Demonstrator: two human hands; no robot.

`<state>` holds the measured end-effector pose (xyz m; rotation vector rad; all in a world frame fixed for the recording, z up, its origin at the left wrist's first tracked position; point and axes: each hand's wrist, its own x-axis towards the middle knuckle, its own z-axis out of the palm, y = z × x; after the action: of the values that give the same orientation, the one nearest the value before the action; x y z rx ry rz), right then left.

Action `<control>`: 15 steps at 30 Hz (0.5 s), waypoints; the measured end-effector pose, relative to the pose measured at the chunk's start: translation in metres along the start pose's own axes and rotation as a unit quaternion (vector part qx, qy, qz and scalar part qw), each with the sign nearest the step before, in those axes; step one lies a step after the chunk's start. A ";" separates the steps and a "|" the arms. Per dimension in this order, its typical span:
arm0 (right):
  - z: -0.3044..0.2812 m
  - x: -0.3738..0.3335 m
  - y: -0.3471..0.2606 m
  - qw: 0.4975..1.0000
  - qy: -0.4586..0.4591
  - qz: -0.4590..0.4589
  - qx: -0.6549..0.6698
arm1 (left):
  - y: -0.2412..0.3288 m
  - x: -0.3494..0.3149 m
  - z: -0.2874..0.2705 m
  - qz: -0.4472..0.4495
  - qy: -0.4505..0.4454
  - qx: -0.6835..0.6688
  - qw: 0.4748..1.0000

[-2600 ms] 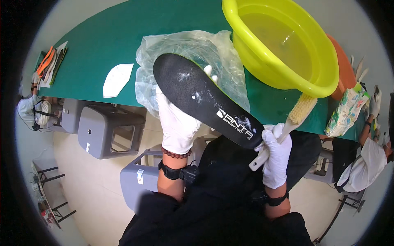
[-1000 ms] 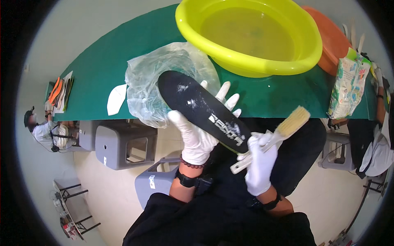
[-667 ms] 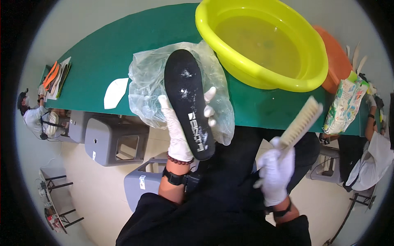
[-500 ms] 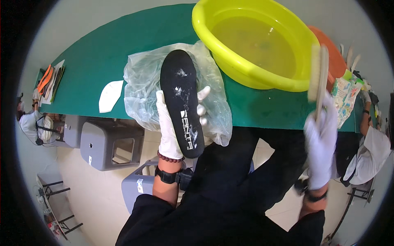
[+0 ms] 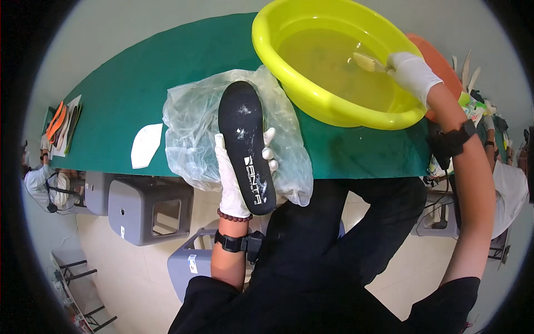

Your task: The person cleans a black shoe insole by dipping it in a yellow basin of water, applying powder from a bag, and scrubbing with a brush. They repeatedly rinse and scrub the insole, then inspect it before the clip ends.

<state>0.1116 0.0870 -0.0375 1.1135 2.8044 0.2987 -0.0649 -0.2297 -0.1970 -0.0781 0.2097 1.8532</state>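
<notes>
A black shoe insole [image 5: 245, 147] with white smudges and white lettering rests upright in my left hand [image 5: 231, 181], which wears a white glove and curls around it from beneath. Behind the insole a crumpled clear plastic bag [image 5: 189, 131] is spread on the green table. My right hand [image 5: 409, 72], gloved too, reaches over a large yellow basin [image 5: 328, 108] of murky water. It grips a brush [image 5: 367, 62] whose pale bristle end is at the water; whether the bristles are wet cannot be made out.
A white cut-out piece [image 5: 147, 146] lies left of the bag on the green table [image 5: 122, 111]. Several insoles [image 5: 64, 125] are stacked at the far left. An orange basin [image 5: 436, 64] stands behind the yellow one. Grey stools [image 5: 147, 209] stand below the table. Other people sit at both sides.
My right hand has swung up and away from the table's front edge, carrying the brush into the yellow basin. The left hand keeps the insole in nearly the same place.
</notes>
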 end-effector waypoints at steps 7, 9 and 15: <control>0.008 0.003 0.008 0.989 0.008 0.094 0.118 | 0.003 0.002 -0.008 -0.014 -0.002 0.006 1.000; 0.020 0.008 0.012 0.953 0.039 0.156 0.256 | 0.001 0.001 -0.005 -0.011 -0.005 -0.003 1.000; 0.031 0.009 0.018 0.998 -0.034 -0.024 0.055 | 0.001 0.000 -0.006 -0.014 0.002 -0.010 1.000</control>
<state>0.1222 0.1109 -0.0636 1.0537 2.8127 0.0999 -0.0660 -0.2307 -0.2029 -0.0985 0.1927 1.8268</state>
